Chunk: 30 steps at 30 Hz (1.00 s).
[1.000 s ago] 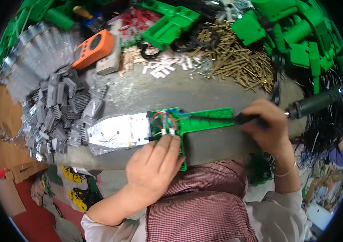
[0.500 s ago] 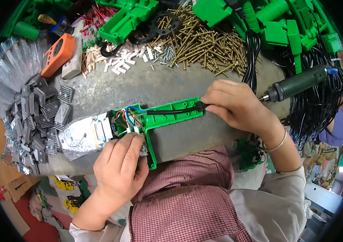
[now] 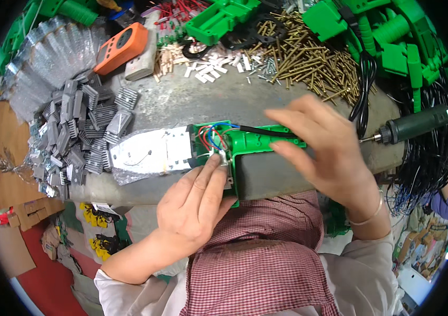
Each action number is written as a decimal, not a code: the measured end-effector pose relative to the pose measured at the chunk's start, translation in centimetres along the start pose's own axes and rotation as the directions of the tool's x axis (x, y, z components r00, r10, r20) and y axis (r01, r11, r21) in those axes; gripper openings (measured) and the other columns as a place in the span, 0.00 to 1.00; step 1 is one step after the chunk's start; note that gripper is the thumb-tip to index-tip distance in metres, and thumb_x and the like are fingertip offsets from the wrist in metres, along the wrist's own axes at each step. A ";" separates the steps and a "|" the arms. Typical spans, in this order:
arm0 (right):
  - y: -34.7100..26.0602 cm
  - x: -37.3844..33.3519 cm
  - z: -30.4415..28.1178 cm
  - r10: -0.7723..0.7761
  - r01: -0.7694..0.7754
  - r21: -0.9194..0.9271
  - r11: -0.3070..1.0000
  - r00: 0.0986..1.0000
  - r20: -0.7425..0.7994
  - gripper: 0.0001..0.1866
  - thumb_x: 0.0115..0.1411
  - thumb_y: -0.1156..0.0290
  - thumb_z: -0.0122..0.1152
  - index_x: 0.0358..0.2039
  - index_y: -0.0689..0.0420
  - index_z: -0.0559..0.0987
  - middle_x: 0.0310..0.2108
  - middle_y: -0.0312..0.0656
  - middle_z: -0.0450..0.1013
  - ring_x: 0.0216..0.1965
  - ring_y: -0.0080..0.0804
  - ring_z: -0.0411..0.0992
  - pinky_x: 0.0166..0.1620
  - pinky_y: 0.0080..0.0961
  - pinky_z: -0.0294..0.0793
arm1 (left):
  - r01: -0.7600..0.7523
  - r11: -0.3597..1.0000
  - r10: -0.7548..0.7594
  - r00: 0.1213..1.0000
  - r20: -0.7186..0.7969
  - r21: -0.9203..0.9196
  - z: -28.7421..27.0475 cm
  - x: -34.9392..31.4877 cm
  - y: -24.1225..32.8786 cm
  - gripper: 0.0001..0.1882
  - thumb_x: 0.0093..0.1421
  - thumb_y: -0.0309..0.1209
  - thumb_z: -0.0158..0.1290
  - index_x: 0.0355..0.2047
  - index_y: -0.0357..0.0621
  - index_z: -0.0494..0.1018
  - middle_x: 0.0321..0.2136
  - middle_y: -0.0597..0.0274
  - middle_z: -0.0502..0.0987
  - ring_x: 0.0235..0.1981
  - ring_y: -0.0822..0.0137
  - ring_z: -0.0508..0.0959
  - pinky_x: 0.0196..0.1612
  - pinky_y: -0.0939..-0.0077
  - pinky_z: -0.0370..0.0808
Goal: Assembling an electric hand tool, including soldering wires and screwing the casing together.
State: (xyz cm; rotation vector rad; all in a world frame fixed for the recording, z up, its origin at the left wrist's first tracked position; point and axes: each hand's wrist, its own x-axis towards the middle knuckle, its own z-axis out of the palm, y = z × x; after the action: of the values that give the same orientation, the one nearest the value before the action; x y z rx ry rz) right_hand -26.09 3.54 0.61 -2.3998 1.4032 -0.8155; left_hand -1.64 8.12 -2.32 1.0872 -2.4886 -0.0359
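An open green plastic housing half (image 3: pixel 244 143) lies on the bench, its handle part pointing right. Red, blue and white wires (image 3: pixel 213 138) bunch in its wider end. From them a black cable (image 3: pixel 266 132) runs along the handle. A silvery plate (image 3: pixel 155 150), partly wrapped in clear film, joins the housing on the left. My left hand (image 3: pixel 195 197) grips the housing's near side, fingertips pressing by the white connectors and wires, thumb low at the edge. Over the handle end, my right hand (image 3: pixel 324 152) is smeared by motion, thumb and fingers apart, holding nothing visible; it hides the cable's far part.
Grey finned heat sinks (image 3: pixel 84 124) pile up at left, beside bubble film (image 3: pixel 45 63) and an orange device (image 3: pixel 121 47). Brass-coloured screws (image 3: pixel 319 63) and white pieces (image 3: pixel 211 70) lie behind. A power screwdriver (image 3: pixel 419 124) and black cables (image 3: pixel 424 163) are at right.
My right hand has let go of the black cable at the handle's end and lifted, its fingers spreading. My left hand stays on the housing. The whole view has shifted, moving the scene rightward.
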 end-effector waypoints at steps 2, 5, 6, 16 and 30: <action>-0.1 1.2 1.8 0.032 -0.041 0.118 0.992 0.997 0.075 0.13 0.53 0.76 0.65 0.40 0.59 0.79 0.36 0.44 0.74 0.35 0.44 0.73 0.38 0.33 0.73 | 0.027 0.998 -0.029 0.999 -0.041 -0.048 0.1 0.0 0.1 0.28 0.41 0.29 0.65 0.43 0.29 0.75 0.48 0.43 0.77 0.39 0.52 0.79 0.40 0.66 0.78; 0.1 2.0 2.3 -0.075 0.041 0.205 0.978 0.984 0.163 0.11 0.54 0.76 0.64 0.39 0.58 0.80 0.35 0.43 0.74 0.33 0.43 0.75 0.36 0.32 0.73 | 0.023 0.999 -0.025 0.998 -0.066 -0.036 0.3 -0.4 0.1 0.25 0.40 0.30 0.65 0.40 0.30 0.75 0.46 0.42 0.78 0.39 0.52 0.80 0.41 0.66 0.79; 0.0 2.2 2.3 -0.109 0.055 0.246 0.968 0.971 0.212 0.10 0.55 0.75 0.63 0.39 0.58 0.80 0.34 0.43 0.74 0.34 0.43 0.75 0.36 0.33 0.74 | 0.039 0.999 -0.041 0.996 -0.076 -0.028 0.3 -0.3 0.1 0.25 0.40 0.30 0.65 0.40 0.30 0.75 0.46 0.42 0.78 0.39 0.52 0.80 0.41 0.66 0.79; 0.0 2.3 4.2 -0.088 0.033 0.361 0.932 0.987 0.136 0.09 0.54 0.77 0.62 0.37 0.56 0.80 0.32 0.42 0.74 0.32 0.44 0.75 0.35 0.35 0.74 | 0.007 0.985 -0.004 1.000 -0.016 0.174 -0.4 0.4 1.0 0.15 0.50 0.33 0.58 0.35 0.36 0.74 0.45 0.47 0.79 0.44 0.55 0.80 0.35 0.72 0.74; -2.6 3.6 5.0 -0.190 0.197 0.003 0.980 0.938 0.290 0.09 0.53 0.72 0.59 0.36 0.56 0.80 0.34 0.40 0.69 0.31 0.38 0.74 0.30 0.33 0.75 | -0.090 0.979 0.050 0.976 0.211 0.183 -0.8 1.5 0.7 0.10 0.55 0.32 0.50 0.34 0.39 0.67 0.44 0.41 0.74 0.44 0.52 0.79 0.40 0.71 0.75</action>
State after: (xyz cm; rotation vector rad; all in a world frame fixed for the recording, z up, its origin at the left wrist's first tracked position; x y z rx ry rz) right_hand -19.96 1.46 -0.98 -2.5793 1.0848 -0.4609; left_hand -2.70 7.68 -0.91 1.1198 -2.7613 0.1215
